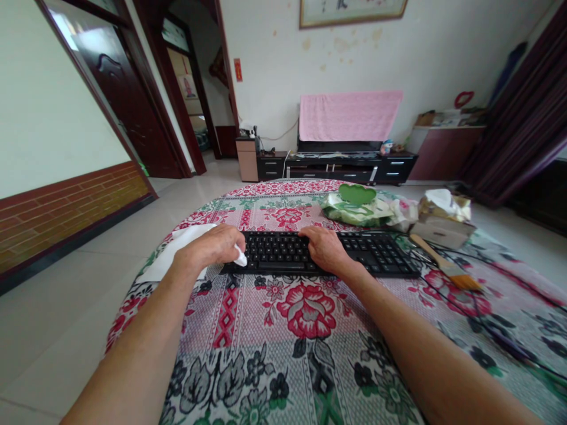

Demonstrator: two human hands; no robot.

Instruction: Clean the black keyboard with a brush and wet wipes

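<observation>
A black keyboard (283,251) lies flat across the flowered tablecloth. My left hand (224,243) is closed around a crumpled white wipe (240,257) at the keyboard's left end. Only a small tip of the wipe shows below my fingers. My right hand (324,247) presses on the keyboard right of its middle, its fingers bent over the keys and reaching the far edge. The right thumb is hidden. Under and beside my left wrist is a flat white sheet (177,251), perhaps paper or cloth.
To the right lie a wooden-handled brush (443,262) and dark cables (469,307). Behind the keyboard's right half sit a green wipes pack (354,209) with its lid raised and a tissue box (443,224). A low black cabinet (336,171) stands beyond the table (305,354).
</observation>
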